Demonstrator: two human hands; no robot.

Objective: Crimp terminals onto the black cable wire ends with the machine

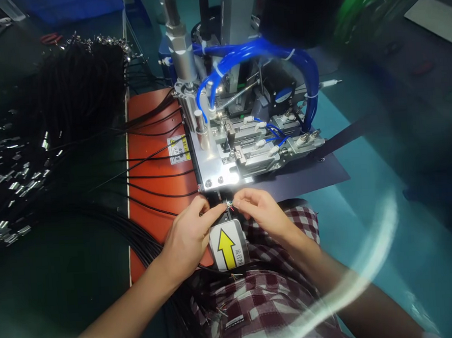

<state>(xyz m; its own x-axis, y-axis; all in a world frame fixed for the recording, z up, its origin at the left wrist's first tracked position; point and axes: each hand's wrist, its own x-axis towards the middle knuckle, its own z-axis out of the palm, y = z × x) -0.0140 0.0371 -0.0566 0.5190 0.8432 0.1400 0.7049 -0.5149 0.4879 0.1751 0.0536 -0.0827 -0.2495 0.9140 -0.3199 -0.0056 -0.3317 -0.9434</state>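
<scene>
My left hand is closed around a black cable, its index finger reaching to the cable's end. At that fingertip are thin coloured wires, with a small shiny piece beside them that is too small to make out. My right hand meets them from the other side, thumb and index finger pinched on the wires. Both hands work just below the front edge of a metal machine. Under them lies the machine's end with a white label bearing a yellow arrow.
Several black cables cross the orange plate into the machine. Blue air hoses arch above it. A cable bundle runs toward my lap, where bare wire ends show. On the left, a dark table carries heaped cables and shiny metal connectors.
</scene>
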